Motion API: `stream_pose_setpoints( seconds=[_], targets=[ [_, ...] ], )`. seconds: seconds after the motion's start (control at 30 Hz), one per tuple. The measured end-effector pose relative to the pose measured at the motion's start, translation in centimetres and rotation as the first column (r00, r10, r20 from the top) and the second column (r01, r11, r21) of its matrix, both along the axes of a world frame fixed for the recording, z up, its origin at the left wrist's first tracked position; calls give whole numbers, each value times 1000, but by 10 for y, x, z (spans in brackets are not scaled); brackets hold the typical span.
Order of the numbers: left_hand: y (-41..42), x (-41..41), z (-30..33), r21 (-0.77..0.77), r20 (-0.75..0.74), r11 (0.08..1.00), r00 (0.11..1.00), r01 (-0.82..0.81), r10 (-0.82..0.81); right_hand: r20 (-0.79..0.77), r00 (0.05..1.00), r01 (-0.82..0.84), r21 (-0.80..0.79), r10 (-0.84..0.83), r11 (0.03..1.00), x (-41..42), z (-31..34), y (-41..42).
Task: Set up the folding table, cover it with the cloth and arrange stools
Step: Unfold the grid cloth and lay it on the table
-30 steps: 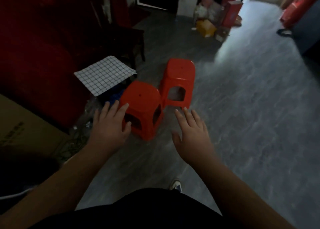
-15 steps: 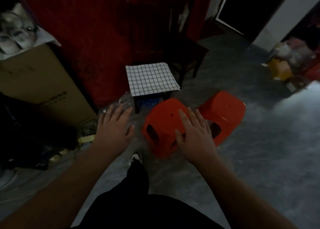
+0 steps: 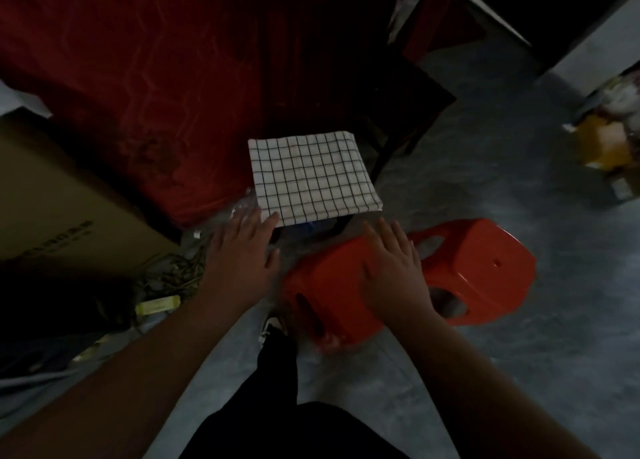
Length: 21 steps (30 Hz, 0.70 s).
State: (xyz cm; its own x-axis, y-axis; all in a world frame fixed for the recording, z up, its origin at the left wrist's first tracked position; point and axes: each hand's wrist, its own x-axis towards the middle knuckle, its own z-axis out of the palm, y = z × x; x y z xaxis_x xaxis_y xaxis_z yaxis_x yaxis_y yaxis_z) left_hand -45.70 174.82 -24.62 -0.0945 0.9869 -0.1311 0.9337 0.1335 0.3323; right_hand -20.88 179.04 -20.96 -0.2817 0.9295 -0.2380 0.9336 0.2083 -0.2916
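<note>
Both your hands are out in front of you, palms down, fingers straight and a little spread; your left hand [image 3: 242, 254] holds nothing, its fingertips just short of the near edge of the folded checked cloth [image 3: 313, 176]; your right hand [image 3: 394, 268] shows over the top of the nearer red stool [image 3: 329, 295], fingers flat, gripping nothing, and whether it actually touches the plastic you cannot tell from this angle. That stool stands on the grey floor [image 3: 519, 354] just ahead of your shoe [image 3: 270, 327]; the second red stool [image 3: 485, 271] sits right beside it on its right, the two touching or nearly so. The cloth lies flat on something low and dark, white with a black grid, up against the dark red drape [image 3: 156, 77] behind it. On your left, a big cardboard box [image 3: 62, 209] leans by the drape, with loose clutter on the floor below it; a dark wooden chair [image 3: 398, 87] stands behind the cloth; some bags and boxes lie far right, blurred.
</note>
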Motion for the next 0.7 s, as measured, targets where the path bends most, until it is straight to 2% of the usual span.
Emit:
stream_pose_setpoints(
  seconds=[0.13,0.27,0.43,0.5,0.6,0.7],
  targets=[
    [67,-19,-43,-45,26,998,998,-49,50,26,1000,16,-47,-15,999,-10,-41,71],
    [113,-25,-114,-83,54,989,991,-121,126,15,1000,25,-103,-24,994,-16,-102,131],
    [157,-27,-228,-141,38,960,968,-242,250,38,999,34,-117,-29,993,-21,-213,202],
    [174,-30,-275,-132,87,947,948,-293,306,24,999,39,-136,-36,990,-20,-262,231],
    [200,-35,-334,-160,219,900,875,-405,432,6,997,81,-189,-82,979,-8,-327,270],
    [221,-40,-364,-257,329,804,734,-536,595,-72,968,220,-218,-241,951,10,-370,304]
  ],
)
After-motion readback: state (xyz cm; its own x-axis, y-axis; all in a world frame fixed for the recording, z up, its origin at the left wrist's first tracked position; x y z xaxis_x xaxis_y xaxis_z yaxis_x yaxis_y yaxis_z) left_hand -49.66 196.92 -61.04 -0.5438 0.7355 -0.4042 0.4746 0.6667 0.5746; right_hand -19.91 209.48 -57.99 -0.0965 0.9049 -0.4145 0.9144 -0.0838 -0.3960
